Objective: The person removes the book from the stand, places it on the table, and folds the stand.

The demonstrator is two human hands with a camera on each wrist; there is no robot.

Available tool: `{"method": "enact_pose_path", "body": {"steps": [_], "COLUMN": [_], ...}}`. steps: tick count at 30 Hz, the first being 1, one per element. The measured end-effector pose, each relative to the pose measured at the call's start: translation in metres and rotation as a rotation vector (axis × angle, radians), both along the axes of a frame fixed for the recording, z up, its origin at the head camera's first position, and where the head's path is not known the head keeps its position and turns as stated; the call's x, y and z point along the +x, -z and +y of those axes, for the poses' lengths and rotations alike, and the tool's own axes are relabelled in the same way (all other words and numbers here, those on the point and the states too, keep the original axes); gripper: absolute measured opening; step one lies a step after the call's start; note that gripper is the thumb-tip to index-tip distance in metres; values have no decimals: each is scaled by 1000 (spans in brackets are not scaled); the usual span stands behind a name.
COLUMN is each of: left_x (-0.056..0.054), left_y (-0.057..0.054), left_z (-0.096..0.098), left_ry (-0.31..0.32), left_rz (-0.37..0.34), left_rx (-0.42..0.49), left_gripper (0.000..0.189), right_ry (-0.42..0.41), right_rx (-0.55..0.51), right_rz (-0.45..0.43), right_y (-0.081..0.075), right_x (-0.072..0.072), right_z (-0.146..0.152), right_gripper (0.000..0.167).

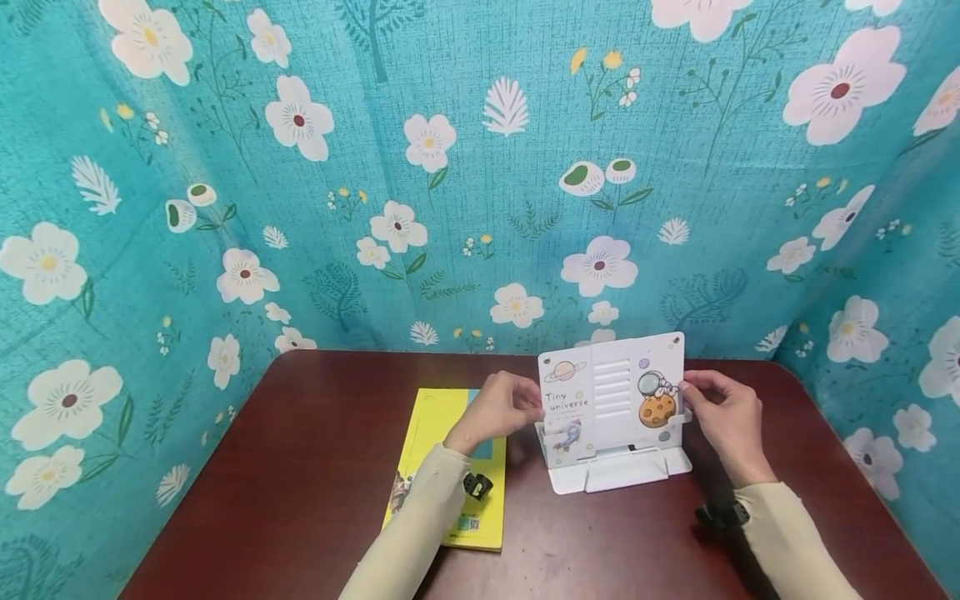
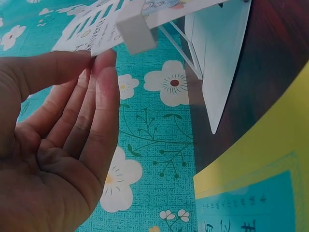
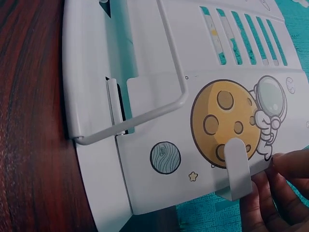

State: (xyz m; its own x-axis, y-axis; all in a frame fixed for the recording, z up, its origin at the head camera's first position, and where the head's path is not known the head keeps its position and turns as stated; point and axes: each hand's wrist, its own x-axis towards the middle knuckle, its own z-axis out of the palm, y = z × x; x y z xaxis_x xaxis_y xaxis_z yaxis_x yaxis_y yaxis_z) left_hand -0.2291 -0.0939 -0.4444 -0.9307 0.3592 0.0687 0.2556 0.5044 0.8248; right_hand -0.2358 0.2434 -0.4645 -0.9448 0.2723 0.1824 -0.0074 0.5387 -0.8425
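Observation:
A white book stand point(image 1: 611, 400) with cartoon planets and the words "Tiny universe" stands upright on the table, tilted back on its base. My left hand point(image 1: 504, 410) pinches its left edge; in the left wrist view the thumb and fingertips of that hand point(image 2: 67, 130) meet at the panel's edge, near a white page clip point(image 2: 136, 29). At the opposite edge, my right hand point(image 1: 726, 421) pinches the panel beside the astronaut picture. The right wrist view shows that thumb point(image 3: 292, 163) in front and fingers behind, close to another page clip point(image 3: 237, 169).
Left of the stand lies a yellow book point(image 1: 427, 425) with a blue patch, partly under my left forearm. The dark red-brown table point(image 1: 300, 467) has a teal flowered curtain point(image 1: 465, 192) behind it and at both sides.

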Motion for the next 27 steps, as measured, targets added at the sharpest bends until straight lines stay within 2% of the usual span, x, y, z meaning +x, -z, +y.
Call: {"method": "enact_pose_path", "body": {"steps": [10,18,22,27], "left_x": [0,14,19,18], "left_y": [-4,-3,-3,-12], "left_z": [-3,1,4,9], "left_ry": [107,191,216,249], "left_rz": [-70,-107,-110,-81], "left_rx": [20,-9,-19,-35], "left_gripper": [8,14,17,16], "right_ry": [-3,-11,-8,-21], "right_rx": [33,75,82,84], "right_rz": [11,8,46,84], "right_y": [1,9,11,5], "right_x": [-4,2,1,-6], "right_z": [-3,-5,-8,-9], "right_gripper": [31,29,25,25]}}
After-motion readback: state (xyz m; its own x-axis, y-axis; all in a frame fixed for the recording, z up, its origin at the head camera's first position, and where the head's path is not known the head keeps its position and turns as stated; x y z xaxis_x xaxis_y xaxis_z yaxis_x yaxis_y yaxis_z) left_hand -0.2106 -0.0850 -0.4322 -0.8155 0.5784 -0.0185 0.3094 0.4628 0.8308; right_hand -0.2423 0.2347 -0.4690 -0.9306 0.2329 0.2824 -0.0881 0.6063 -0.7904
